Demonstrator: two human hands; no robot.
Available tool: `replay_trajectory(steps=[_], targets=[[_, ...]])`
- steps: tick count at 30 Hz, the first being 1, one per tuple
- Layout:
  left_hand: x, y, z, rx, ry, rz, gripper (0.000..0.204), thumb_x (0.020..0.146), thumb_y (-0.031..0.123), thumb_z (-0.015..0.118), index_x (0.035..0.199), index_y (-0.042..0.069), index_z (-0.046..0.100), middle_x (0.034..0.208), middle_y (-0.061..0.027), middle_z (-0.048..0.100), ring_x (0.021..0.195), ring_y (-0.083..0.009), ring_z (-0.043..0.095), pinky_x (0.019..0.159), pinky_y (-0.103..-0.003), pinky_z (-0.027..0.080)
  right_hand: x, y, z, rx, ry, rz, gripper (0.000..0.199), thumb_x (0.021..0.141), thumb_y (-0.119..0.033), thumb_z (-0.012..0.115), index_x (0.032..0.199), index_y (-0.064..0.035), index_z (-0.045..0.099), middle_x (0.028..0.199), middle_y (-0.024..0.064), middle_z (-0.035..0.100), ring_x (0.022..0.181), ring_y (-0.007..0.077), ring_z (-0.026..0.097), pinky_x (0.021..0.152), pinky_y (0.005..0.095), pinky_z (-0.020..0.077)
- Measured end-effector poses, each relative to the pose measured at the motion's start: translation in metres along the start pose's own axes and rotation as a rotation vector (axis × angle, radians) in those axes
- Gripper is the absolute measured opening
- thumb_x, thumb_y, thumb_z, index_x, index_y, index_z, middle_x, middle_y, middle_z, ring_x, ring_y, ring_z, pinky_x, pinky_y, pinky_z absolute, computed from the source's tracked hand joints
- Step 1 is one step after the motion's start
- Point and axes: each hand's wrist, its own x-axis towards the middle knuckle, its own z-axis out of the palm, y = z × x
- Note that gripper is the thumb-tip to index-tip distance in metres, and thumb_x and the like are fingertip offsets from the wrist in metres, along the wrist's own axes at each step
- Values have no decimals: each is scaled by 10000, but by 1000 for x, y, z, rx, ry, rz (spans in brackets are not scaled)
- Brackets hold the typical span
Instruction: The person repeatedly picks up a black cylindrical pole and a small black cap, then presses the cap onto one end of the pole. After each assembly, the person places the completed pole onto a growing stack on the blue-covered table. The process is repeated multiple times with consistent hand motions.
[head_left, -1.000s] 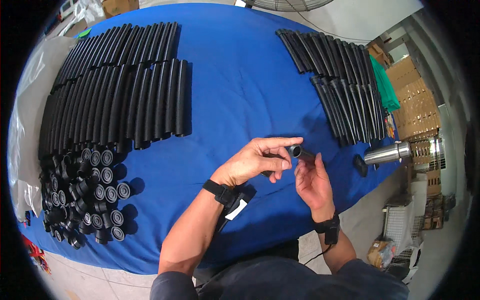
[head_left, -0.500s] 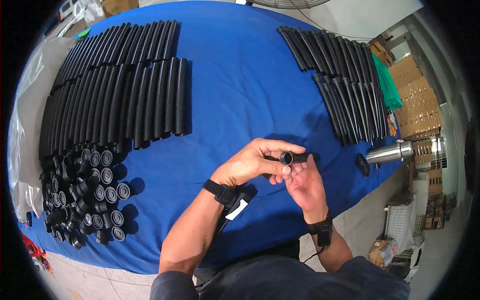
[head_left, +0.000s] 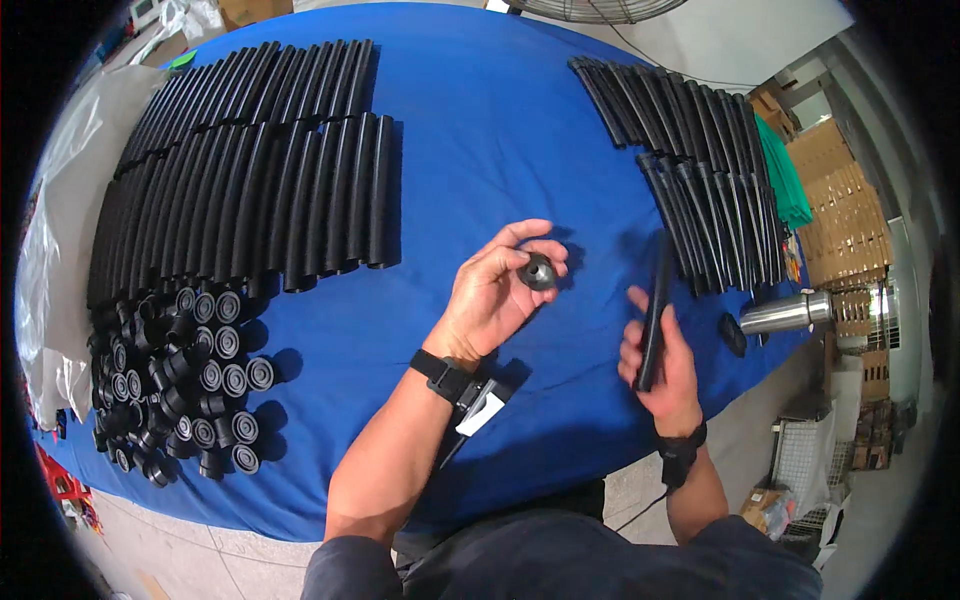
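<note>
Black cap (head_left: 538,272) being pinched in left hand (head_left: 497,292) fingertips, right hand (head_left: 662,368) clamping tube (head_left: 655,312); probably best squaring cap to tube end over blue cloth (head_left: 480,130).

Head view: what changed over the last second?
The hands came apart. The left hand now holds the round black cap alone; the right hand carries the black tube off to the right. The tube rows and the cap pile are unchanged.
</note>
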Motion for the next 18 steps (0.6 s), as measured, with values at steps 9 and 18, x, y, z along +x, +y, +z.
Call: replay_trajectory(steps=[9, 18], targets=[[2, -1, -11, -81, -91, -54, 267, 1068, 274, 557, 1137, 28, 635, 1115, -192, 695, 847, -270, 699, 603, -276, 601, -24, 32, -10, -565, -12, 65, 282, 1049, -198, 592, 1264, -46, 491, 794, 38, 587, 545, 86, 532, 469, 237, 435], [0, -2, -5, -5, -57, -68, 341, 1080, 341, 531, 1151, 23, 631, 1078, -195, 684, 788, -236, 678, 535, -248, 568, -27, 32, -14, -589, -6, 67, 273, 1039, -203, 611, 1236, -49, 500, 799, 45, 597, 574, 87, 554, 492, 239, 450]])
